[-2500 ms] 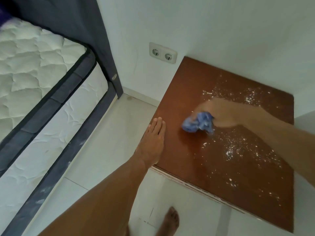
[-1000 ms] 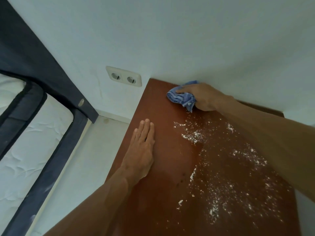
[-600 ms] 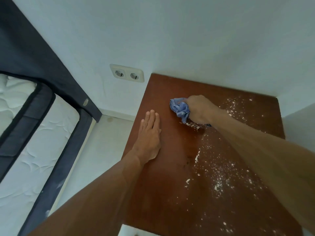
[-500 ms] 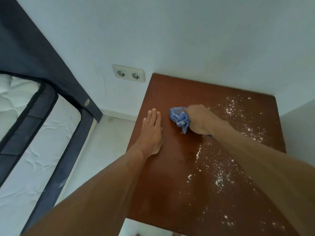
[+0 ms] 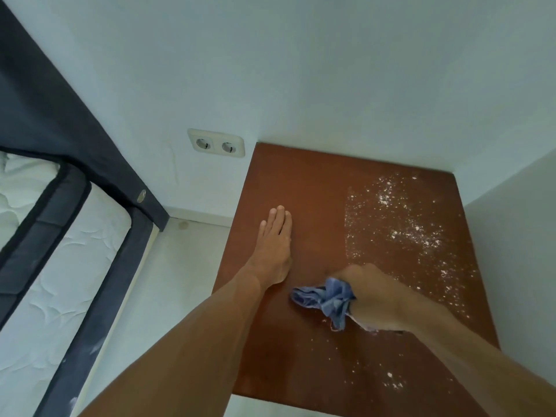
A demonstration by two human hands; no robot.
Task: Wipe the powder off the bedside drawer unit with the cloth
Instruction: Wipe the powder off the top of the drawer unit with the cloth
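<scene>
The fingers of the right hand [image 5: 377,299] are curled tight round a bunched blue cloth [image 5: 325,299], which spills out of the fist toward nine o'clock and is pressed against the brown top of the bedside drawer unit [image 5: 316,188]; the fist sits at about five o'clock from the middle of that top, near its front edge. The left hand [image 5: 275,245] lies flat with fingers straight and together, holding nothing, palm down on the left strip of the top at roughly nine o'clock from the middle; it looks to be bracing the body rather than working.

The powder [image 5: 400,227] lies mostly in a scattered white band from twelve round to three o'clock of the fist, thickest toward the back right corner; a thinner sprinkle sits at five to six o'clock of the fist, close to the front edge; the left half of the top looks clean. A double wall socket [image 5: 216,143] sits on the white wall beyond the unit's back left corner; a mattress [image 5: 60,266] lies well apart at the far left.

The step in hand is judged to be mid-wipe, with perhaps half the surface done; the next move calls for carrying the cloth up toward one o'clock, setting it beyond the far specks, and drawing it back with steady pressure, gathering powder rather than scattering it over the front edge.
</scene>
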